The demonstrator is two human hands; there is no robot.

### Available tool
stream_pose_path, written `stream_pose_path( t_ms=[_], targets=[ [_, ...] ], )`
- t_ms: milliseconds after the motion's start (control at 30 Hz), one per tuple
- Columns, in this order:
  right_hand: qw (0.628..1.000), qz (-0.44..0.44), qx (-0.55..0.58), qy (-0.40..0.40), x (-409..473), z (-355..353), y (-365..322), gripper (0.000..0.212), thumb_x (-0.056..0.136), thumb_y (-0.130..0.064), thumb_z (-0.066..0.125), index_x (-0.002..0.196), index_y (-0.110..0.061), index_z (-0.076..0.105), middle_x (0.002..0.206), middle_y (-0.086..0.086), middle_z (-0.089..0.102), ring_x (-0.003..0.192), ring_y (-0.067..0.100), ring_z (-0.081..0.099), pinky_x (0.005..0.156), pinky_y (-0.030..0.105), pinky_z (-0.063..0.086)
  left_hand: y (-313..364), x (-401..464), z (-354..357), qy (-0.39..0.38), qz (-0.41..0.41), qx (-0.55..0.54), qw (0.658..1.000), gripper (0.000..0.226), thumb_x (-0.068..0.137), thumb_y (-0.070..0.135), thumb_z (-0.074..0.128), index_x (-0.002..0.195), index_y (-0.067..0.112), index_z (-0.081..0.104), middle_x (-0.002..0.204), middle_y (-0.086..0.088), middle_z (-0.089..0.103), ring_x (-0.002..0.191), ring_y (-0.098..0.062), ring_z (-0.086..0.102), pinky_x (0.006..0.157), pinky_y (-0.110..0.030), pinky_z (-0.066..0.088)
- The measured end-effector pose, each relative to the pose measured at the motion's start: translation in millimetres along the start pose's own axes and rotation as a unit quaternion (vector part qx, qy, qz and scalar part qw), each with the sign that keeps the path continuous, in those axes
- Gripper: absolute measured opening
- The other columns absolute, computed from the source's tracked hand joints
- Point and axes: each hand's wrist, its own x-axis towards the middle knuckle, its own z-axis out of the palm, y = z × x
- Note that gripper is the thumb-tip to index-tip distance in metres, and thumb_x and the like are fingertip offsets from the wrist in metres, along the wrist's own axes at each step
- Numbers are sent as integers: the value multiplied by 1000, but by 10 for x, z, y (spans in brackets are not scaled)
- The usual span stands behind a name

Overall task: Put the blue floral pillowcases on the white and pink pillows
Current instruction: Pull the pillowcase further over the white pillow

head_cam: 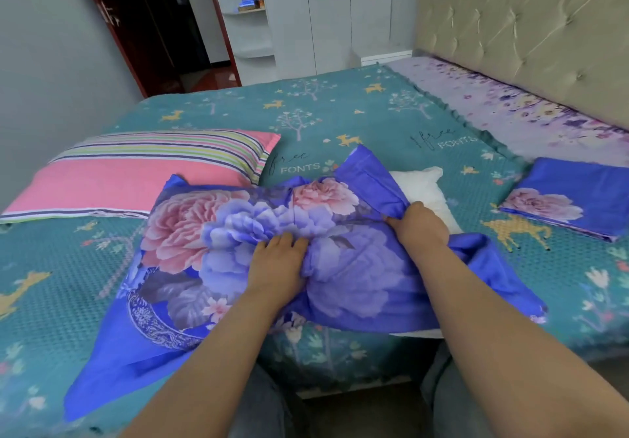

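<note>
- I see a big blue pillowcase with pink and purple flowers lying spread out on the bed.
- My left hand is on top of the blue pillowcase, and its fingers are bunching up the cloth in the middle.
- My right hand grips the open end of the blue pillowcase, with its fingers curled round the cloth.
- The white pillow sticks out from that open end, just past my right hand. Most of it is hidden under the cloth.
- The pink pillow with stripes lies on the bed to the left, touching the far edge of the blue pillowcase.
- A second pillowcase, folded flat, sits on the bed far to the right.
- A padded headboard stands at the right end of the bed.
</note>
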Motion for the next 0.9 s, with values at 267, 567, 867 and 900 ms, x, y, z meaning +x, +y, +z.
stream_pose_path(
  t_ms=[267, 567, 867, 900],
  targets=[
    [906, -15, 392, 157, -326, -151, 245, 17, 86, -16, 61, 75, -4, 54, 68, 8, 53, 73, 20, 47, 63, 30, 35, 65, 51, -506, 280, 54, -60, 957, 15, 64, 18, 47, 79, 20, 50, 74, -5, 59, 72, -28, 55, 60, -34, 33],
    [739, 31, 657, 144, -646, -443, -317, 15, 84, -14, 63, 71, -15, 57, 72, 0, 61, 69, 15, 56, 71, 31, 48, -402, 1221, -1419, 274, -60, -89, 956, 30, 81, 9, 54, 108, 20, 59, 108, -9, 59, 99, -33, 53, 82, -41, 37],
    [955, -151, 251, 50, -228, -210, -118, 14, 86, -27, 62, 98, -22, 66, 102, 4, 65, 89, 19, 63, 89, 33, 48, -184, 647, -70, -145, -10, -312, 939, 85, 64, 71, 36, 124, 15, 55, 121, -5, 57, 110, -18, 53, 100, -31, 39],
    [953, -159, 253, 55, -137, -224, -93, 16, 86, -20, 61, 101, -21, 66, 105, 6, 63, 89, 20, 62, 91, 33, 48, -145, 570, 13, -100, -38, -303, 947, 90, 60, 75, 33, 127, 17, 55, 127, -3, 56, 116, -20, 52, 103, -34, 38]
  ],
)
